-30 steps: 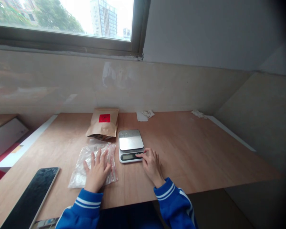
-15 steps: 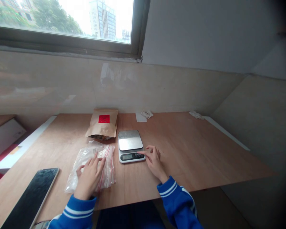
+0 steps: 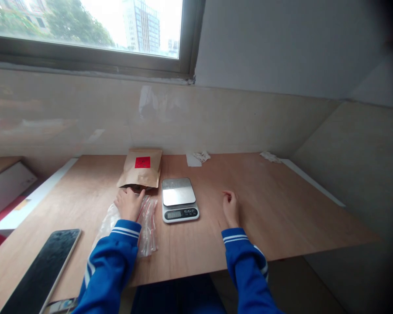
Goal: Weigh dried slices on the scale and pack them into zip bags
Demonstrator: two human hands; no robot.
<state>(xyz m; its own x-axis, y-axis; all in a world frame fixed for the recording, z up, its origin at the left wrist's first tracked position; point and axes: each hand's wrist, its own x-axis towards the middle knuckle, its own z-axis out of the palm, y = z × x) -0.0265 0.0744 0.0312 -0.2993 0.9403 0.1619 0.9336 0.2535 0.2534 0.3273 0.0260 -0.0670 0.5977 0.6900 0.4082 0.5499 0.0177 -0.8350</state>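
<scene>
My left hand (image 3: 129, 204) reaches over clear plastic zip bags (image 3: 148, 231) to the open front mouth of a brown paper pouch (image 3: 146, 176) with a red label. Thumb and fingers are apart, the fingertips at the pouch's lower edge; whether they touch it I cannot tell. To the right of the pouch stands a kitchen scale (image 3: 179, 196) with a bare steel plate and a small display with buttons. Right of the scale, away from it, my right hand (image 3: 231, 210) is held with its fingers curled in, and nothing shows in them.
A large dark-screened phone or tablet (image 3: 44, 270) lies at the left front of the wooden table (image 3: 281, 209). White paper (image 3: 194, 160) and crumpled tissue (image 3: 203, 156) lie by the wall, with more tissue (image 3: 270, 157) farther right. A window is above.
My left hand has moved forward from above the plastic bags to the pouch's mouth. My right hand has left the scale's buttons, shifted right and curled its fingers.
</scene>
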